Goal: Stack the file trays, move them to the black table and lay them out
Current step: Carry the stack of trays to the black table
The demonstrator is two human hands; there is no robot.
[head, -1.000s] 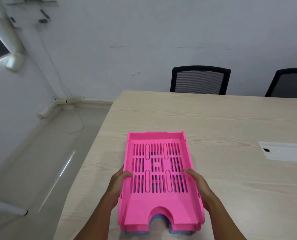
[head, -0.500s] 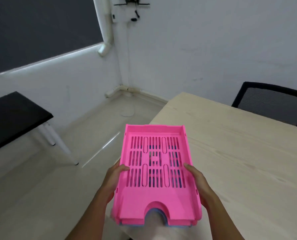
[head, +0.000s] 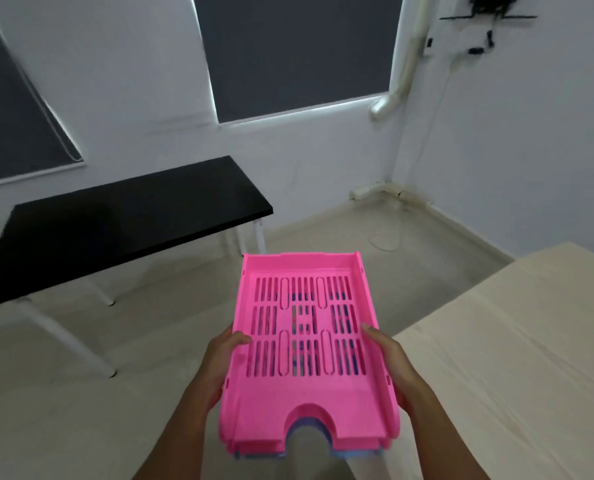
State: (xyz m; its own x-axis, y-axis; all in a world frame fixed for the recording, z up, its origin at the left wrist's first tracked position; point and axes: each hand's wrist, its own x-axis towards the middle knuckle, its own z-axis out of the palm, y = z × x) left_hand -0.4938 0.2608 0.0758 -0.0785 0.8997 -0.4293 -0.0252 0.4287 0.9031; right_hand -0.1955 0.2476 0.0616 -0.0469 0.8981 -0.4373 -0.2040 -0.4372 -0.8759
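I carry a stack of file trays (head: 306,403) in the air in front of me, over the floor. The top tray is bright pink with a slotted bottom; blue edges of a lower tray show under its front notch. My left hand (head: 221,362) grips the stack's left side and my right hand (head: 391,365) grips its right side. The black table (head: 115,226) stands ahead to the left, on white legs against the wall, its top bare.
The light wooden table (head: 517,344) lies to my right, its corner close to the stack. Beige floor (head: 63,403) stretches between me and the black table. Dark windows and a white pipe (head: 401,74) line the walls.
I have turned left, away from the wooden table, with the stack still in both hands. The black table has come from the left edge into full view ahead.
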